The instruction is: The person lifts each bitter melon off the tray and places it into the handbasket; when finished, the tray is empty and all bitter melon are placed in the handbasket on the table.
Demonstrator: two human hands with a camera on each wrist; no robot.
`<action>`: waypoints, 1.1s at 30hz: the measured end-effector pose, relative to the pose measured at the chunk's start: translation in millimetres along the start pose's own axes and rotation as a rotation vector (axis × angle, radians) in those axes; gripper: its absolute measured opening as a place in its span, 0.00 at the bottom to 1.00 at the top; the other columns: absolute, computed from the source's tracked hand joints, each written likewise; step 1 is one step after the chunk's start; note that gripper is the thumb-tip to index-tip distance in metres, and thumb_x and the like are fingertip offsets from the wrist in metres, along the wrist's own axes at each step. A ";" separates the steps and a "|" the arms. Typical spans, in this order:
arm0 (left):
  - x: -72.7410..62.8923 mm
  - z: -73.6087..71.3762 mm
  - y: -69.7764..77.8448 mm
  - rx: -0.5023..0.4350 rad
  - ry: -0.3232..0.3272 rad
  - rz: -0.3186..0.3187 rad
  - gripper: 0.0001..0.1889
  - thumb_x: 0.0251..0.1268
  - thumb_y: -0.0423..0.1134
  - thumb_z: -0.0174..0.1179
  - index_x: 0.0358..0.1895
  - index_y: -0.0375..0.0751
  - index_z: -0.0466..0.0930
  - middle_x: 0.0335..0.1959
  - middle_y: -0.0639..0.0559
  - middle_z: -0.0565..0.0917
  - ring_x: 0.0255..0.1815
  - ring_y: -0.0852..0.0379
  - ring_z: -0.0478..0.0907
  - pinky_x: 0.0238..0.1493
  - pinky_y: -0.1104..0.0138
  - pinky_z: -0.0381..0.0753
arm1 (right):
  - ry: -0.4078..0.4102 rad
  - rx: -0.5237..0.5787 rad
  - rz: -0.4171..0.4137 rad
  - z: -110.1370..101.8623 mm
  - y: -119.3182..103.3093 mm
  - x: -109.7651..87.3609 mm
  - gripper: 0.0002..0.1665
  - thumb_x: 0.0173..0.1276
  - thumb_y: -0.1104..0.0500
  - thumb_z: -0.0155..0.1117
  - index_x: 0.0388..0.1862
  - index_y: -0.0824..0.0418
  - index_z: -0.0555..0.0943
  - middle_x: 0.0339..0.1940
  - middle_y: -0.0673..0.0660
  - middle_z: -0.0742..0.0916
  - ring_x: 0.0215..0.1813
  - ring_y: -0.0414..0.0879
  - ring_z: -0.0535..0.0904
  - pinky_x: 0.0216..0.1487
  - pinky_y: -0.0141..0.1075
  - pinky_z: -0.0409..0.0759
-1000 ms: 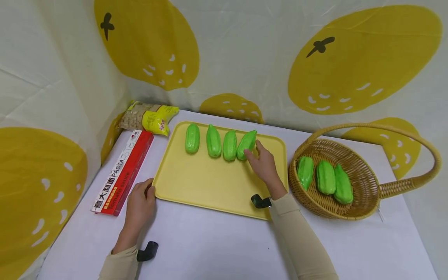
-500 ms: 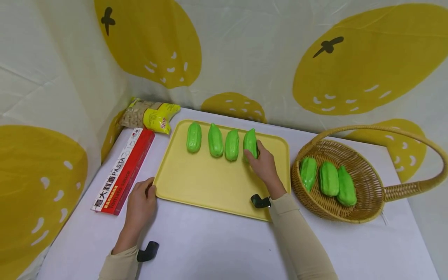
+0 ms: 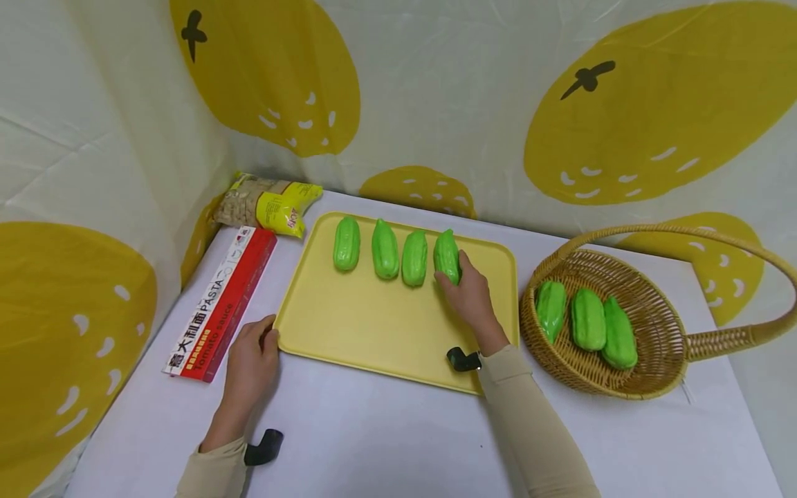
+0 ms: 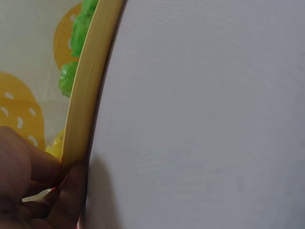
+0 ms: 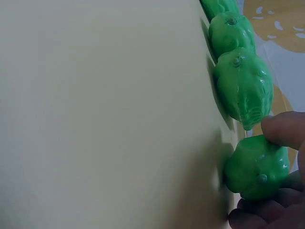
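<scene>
My right hand [image 3: 470, 296] holds the rightmost green bitter melon [image 3: 445, 253] on the yellow tray [image 3: 361, 325]. In the right wrist view, the thumb is on one side of that melon and the curled fingers are on the other. To its left, several similar melons, among them one in the middle [image 3: 414, 257] and one at the far left [image 3: 346, 243], lie in a row along the tray's back. At the tray's front left corner is my left hand [image 3: 251, 363]. The left wrist view shows its thumb and finger pinching the tray's rim [image 4: 86, 95].
Right of the tray stands a wicker basket [image 3: 669, 297] with a tall handle and three green melons inside. A red and white pasta box [image 3: 221, 304] lies at the left. Behind it rests a yellow snack bag [image 3: 268, 205]. A patterned cloth backs the table.
The rightmost melon, tilted at first, has been turned nearly parallel to the others and sits slightly apart from its neighbour. My right fingers have closed round it. The left hand stays at the corner.
</scene>
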State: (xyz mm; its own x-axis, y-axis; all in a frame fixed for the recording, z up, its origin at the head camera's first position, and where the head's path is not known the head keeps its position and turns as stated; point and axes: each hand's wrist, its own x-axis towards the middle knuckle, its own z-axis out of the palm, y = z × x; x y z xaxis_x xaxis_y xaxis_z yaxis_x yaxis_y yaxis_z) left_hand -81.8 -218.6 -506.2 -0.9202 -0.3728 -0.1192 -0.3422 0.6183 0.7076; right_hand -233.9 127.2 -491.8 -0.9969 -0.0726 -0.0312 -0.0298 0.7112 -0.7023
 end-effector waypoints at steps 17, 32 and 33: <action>0.7 1.5 1.9 0.000 0.000 -0.011 0.23 0.79 0.36 0.50 0.73 0.34 0.69 0.63 0.35 0.77 0.64 0.38 0.75 0.67 0.44 0.77 | 0.028 0.003 -0.040 -4.1 -1.0 -4.5 0.43 0.76 0.54 0.62 0.81 0.70 0.57 0.63 0.75 0.81 0.58 0.65 0.80 0.57 0.57 0.79; 0.7 1.9 -1.6 0.009 -0.005 -0.014 0.23 0.79 0.36 0.50 0.73 0.34 0.69 0.63 0.35 0.76 0.64 0.39 0.74 0.67 0.44 0.77 | 0.031 0.000 -0.037 -7.9 -0.2 -10.4 0.43 0.76 0.53 0.61 0.81 0.70 0.56 0.67 0.75 0.79 0.61 0.66 0.79 0.60 0.57 0.79; 0.4 1.4 -1.7 0.010 -0.005 -0.013 0.23 0.79 0.36 0.50 0.73 0.34 0.69 0.63 0.34 0.76 0.64 0.38 0.74 0.67 0.44 0.77 | 0.030 0.004 -0.037 -8.3 -0.3 -11.0 0.43 0.76 0.53 0.61 0.81 0.70 0.56 0.67 0.75 0.79 0.61 0.66 0.79 0.60 0.57 0.79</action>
State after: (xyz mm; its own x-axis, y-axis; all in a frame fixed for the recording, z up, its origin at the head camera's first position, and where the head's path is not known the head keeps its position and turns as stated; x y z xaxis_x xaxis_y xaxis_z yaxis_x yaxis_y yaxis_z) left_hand -81.8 -218.8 -508.5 -0.9164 -0.3779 -0.1317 -0.3561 0.6199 0.6992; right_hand -223.6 133.6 -485.4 -0.9968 -0.0778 0.0162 -0.0666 0.7060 -0.7051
